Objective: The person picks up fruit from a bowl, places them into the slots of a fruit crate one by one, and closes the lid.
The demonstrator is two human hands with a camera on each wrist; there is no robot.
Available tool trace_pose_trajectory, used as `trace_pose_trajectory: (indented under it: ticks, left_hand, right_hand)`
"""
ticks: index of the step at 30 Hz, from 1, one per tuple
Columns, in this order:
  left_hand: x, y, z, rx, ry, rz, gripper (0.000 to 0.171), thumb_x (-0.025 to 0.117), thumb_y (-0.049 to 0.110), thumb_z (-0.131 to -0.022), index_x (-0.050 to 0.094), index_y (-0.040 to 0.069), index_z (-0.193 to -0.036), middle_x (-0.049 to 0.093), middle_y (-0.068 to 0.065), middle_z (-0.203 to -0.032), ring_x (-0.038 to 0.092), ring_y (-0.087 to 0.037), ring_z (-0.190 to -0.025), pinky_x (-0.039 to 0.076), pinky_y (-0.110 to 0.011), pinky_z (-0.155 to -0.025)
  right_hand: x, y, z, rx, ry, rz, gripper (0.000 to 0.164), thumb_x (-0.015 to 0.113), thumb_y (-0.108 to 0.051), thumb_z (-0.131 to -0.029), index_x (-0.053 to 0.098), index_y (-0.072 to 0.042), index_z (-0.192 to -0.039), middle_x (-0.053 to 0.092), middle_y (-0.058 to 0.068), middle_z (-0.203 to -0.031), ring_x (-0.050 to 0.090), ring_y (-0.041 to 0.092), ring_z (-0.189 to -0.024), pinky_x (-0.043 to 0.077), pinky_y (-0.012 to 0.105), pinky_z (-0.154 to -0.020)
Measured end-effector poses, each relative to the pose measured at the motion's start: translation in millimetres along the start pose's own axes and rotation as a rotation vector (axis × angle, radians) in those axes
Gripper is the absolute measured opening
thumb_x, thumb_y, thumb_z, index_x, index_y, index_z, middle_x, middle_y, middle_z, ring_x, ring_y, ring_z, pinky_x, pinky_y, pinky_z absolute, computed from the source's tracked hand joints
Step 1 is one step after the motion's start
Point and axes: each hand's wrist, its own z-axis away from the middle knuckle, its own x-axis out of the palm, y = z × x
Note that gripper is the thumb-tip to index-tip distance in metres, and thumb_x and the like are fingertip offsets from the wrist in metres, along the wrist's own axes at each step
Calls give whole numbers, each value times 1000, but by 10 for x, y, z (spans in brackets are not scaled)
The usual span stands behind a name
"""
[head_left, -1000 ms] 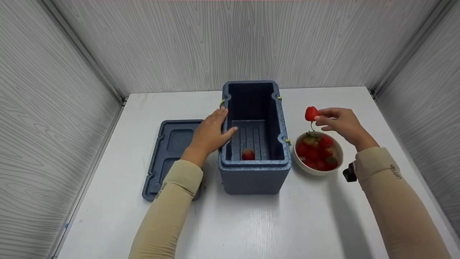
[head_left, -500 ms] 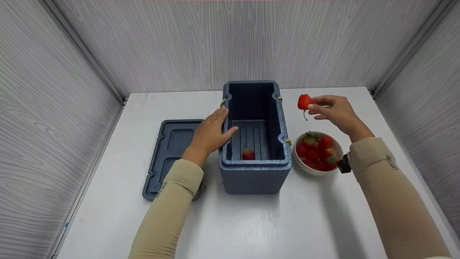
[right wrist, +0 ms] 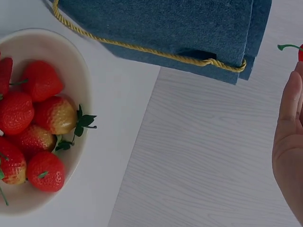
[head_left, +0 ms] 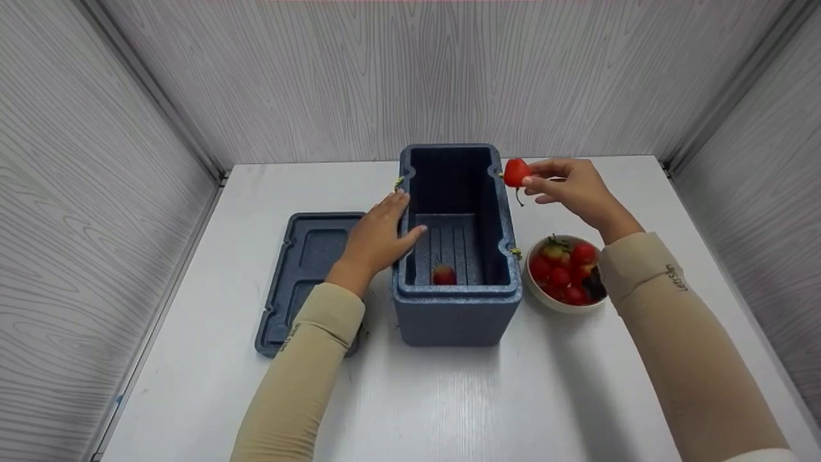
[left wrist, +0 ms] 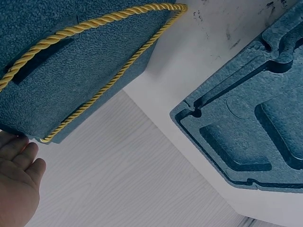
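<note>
My right hand [head_left: 573, 189] pinches a red strawberry [head_left: 516, 172] by its side, stem hanging down, just off the right rim of the blue foam box [head_left: 455, 321]. In the right wrist view only a sliver of that strawberry and its green stem [right wrist: 287, 47] show at the right edge. My left hand [head_left: 377, 237] rests on the box's left rim with its fingers straight and the thumb reaching over the opening. Inside the box, near its front wall, lies another strawberry [head_left: 444, 274]. Right of the box stands a cream bowl [right wrist: 85, 85] holding several strawberries [right wrist: 42, 80].
A blue foam lid [head_left: 276, 295] lies flat left of the box, partly under my left forearm. Yellow rope handles [left wrist: 118, 15] hang along the box's sides. Grey wood-grain panels [head_left: 423, 77] enclose the white table [head_left: 442, 404] at the back and sides.
My right hand has lifted the strawberry from above the bowl and carried it left and away from me, to the box's right rim. The left hand has stayed in place.
</note>
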Motion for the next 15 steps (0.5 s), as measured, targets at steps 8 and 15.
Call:
trace_pose_trajectory:
  ticks: [8, 15]
  left_hand:
    - [9, -10, -6, -6, 6, -12, 71, 49, 50, -96, 29, 10, -151, 26, -8, -154, 22, -22, -141, 21, -40, -113]
    - [16, 4, -12, 0, 15, -6, 71, 50, 50, -96, 31, 8, -150, 27, -8, -154, 24, -23, -141, 22, -40, -112]
  right_hand:
    - [239, -131, -88, -42, -67, -25, 46, 71, -29, -87, 64, 2, -119, 66, 14, -106, 66, 23, -91, 55, 26, -75]
    - [455, -229, -125, -53, -127, -9, 40, 72, -23, -87, 65, 3, -117, 63, 13, -102, 66, 17, -89, 55, 25, -72]
